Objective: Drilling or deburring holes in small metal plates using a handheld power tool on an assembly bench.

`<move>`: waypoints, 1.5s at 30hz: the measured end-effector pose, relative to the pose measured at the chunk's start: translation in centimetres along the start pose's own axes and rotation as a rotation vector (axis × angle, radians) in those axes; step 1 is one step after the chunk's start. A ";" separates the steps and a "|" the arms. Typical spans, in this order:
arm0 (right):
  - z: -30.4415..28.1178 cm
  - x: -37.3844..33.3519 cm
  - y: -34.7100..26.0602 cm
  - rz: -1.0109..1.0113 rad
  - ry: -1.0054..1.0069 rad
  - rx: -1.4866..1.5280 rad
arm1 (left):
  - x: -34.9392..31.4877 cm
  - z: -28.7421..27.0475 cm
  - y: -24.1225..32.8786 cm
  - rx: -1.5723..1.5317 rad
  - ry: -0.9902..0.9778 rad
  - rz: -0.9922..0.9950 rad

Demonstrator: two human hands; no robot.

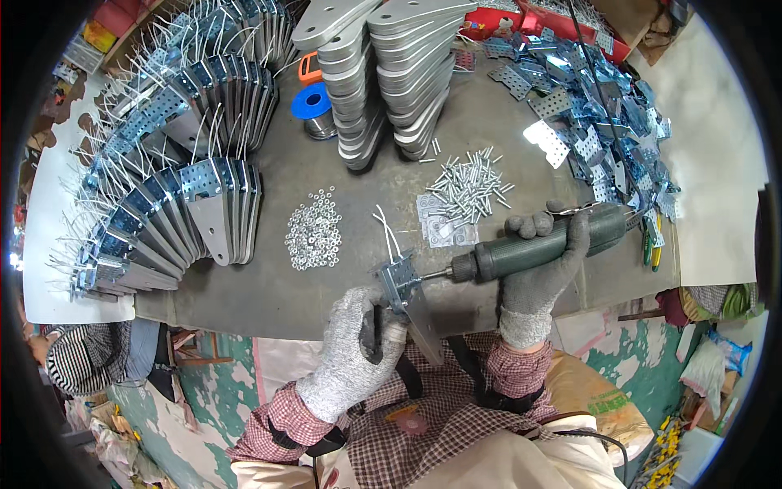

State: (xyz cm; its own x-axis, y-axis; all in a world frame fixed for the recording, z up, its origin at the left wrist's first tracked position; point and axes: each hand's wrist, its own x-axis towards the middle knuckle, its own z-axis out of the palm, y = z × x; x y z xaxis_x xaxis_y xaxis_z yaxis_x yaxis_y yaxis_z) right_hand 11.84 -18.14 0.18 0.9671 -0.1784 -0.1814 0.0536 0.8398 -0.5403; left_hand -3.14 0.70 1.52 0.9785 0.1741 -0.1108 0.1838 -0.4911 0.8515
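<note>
My left hand [355, 342], in a grey knit glove, grips a flat grey metal plate [423, 328] near the table's front edge. A blue-silver perforated bracket [397, 282] sits at the plate's upper end, with two white wires [388, 232] sticking up from it. My gloved right hand [538, 285] is wrapped round a dark green electric screwdriver [521, 250] held level. Its thin bit [437, 275] points left and reaches the bracket's side; a screw at the tip is too small to make out. Beyond lie loose nuts [314, 231] and a heap of screws [468, 186].
Wired plates with brackets [213, 208] stand in curved rows at left. Grey plates [415, 77] are stacked at the back, beside a blue-topped solder spool [313, 104]. Loose brackets [590, 114] are heaped at right, near green-and-yellow-handled pliers [652, 240]. A black cord [599, 81] hangs there.
</note>
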 end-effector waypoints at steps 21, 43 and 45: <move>0.7 1.4 0.3 0.120 -0.063 0.387 | 2.7 -1.1 -1.4 0.034 0.029 0.699; -0.2 1.4 0.6 0.175 -0.087 0.294 | 4.8 -1.5 -0.1 -0.085 0.158 0.324; -0.5 1.5 0.6 0.179 -0.101 0.310 | 4.5 -0.5 -0.4 -0.139 0.223 0.376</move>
State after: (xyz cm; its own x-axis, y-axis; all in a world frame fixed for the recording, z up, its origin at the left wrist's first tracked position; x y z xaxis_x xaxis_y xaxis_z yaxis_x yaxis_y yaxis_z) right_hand 13.23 -18.19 -0.81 0.9868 0.0240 -0.1603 -0.0610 0.9713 -0.2300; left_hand 1.13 2.11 0.94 0.9278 0.1931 0.3193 -0.2095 -0.4385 0.8740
